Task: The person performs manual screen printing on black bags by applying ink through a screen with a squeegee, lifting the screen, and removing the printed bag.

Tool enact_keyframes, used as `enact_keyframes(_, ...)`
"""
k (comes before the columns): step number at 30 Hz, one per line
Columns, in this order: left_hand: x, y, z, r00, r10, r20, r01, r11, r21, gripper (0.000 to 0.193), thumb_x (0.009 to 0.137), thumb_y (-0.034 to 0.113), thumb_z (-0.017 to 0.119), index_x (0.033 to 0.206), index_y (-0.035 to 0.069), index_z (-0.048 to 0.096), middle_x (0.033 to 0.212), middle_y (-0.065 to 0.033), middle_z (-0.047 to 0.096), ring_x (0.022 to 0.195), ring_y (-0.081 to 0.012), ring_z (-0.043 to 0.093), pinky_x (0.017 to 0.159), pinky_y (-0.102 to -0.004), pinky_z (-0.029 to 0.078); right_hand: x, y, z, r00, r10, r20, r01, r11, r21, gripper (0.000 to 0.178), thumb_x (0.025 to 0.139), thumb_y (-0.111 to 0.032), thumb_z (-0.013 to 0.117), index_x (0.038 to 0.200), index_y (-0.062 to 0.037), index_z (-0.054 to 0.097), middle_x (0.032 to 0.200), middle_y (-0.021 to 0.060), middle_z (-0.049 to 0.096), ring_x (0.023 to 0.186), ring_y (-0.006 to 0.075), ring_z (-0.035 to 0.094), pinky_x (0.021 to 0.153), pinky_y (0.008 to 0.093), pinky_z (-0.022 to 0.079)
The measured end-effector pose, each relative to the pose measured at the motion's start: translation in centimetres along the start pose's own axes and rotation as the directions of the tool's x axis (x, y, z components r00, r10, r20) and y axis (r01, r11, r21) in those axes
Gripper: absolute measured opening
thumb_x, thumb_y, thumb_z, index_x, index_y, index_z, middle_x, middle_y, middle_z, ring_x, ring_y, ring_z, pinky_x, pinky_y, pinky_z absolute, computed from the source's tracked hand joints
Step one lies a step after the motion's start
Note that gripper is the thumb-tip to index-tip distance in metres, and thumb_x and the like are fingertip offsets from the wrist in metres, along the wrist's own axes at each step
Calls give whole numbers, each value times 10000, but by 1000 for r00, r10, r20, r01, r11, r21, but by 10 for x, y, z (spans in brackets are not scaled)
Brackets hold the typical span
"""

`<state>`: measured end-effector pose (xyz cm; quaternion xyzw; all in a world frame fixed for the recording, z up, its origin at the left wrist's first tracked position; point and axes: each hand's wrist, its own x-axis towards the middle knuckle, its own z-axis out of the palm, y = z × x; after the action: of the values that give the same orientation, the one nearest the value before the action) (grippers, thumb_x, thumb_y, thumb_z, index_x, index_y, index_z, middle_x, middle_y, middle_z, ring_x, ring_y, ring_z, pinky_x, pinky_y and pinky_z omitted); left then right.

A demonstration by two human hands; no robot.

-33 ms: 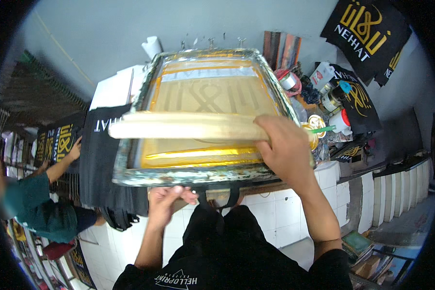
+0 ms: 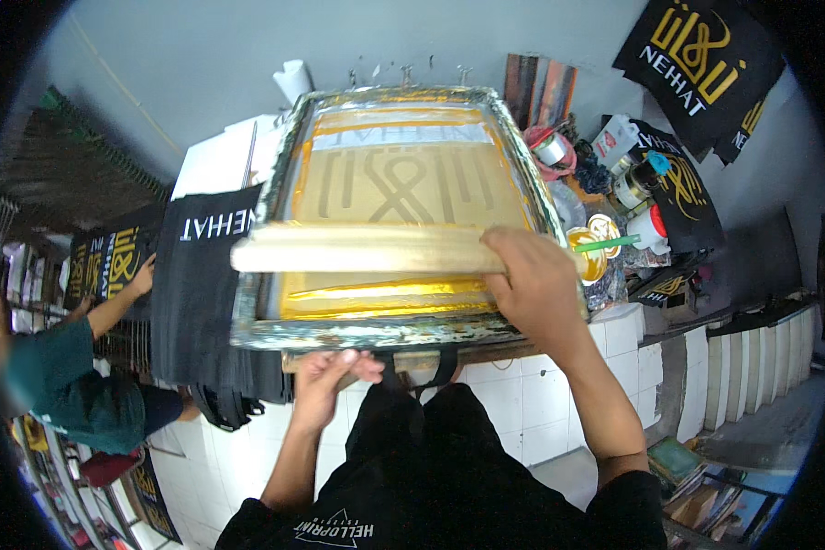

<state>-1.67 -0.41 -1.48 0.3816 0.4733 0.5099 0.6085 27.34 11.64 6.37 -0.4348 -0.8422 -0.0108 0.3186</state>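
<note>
You are gripping the wooden squeegee with your right hand, fingers curled over its right end and closed on the handle. The squeegee is lying crosswise on the printing screen, toward the near half of the mesh, with a band of gold ink sitting just below it. The screen frame is resting on the white tiled workbench, directly in front of your body. Your left hand is reaching under the near edge of the frame, fingers bunched together and touching that lower rail; whether they are pinching anything cannot be told. A stack of black fabric bags is lying just left of the frame, draping over the bench edge. To the right of the frame, ink tubs and bottles are crowding the bench. At far left, another person's hand is pressing on a printed black bag.
</note>
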Motion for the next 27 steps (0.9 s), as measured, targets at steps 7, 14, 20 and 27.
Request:
enact_keyframes(7,-7,-65,-13,955,-292,-43,280,942,-184,270,995,201,656,1080,-54,689,1002,-202,767,845,-226,753,837,-323,576,-22,-16,65,922,41,385,21,987,-157,279,801,-87,686,1060,-9,617,1004,175,695,976,375,673,855,481,530)
enact_keyframes(14,-4,-63,-16,928,-370,-27,359,913,-193,282,973,168,626,1112,-75,668,1058,-208,756,898,-235,752,819,-319,570,7,0,23,886,77,457,-142,984,109,248,823,-102,721,1049,-28,650,934,219,674,941,418,652,844,529,515)
enact_keyframes(20,-4,-61,-18,925,-380,-13,371,908,-198,323,932,97,583,1182,-107,605,1076,-250,740,912,-253,753,829,-331,583,-9,-19,26,823,-24,568,-43,994,105,255,783,-48,698,1015,-8,599,893,197,662,902,397,659,803,501,528)
enact_keyframes(27,-4,-53,-16,899,-437,-24,425,884,-193,302,914,58,544,1163,-97,616,1077,-254,737,906,-262,752,823,-341,593,-11,-19,64,906,-28,422,74,993,-92,246,730,-21,642,958,-36,551,909,142,618,919,342,631,793,439,525)
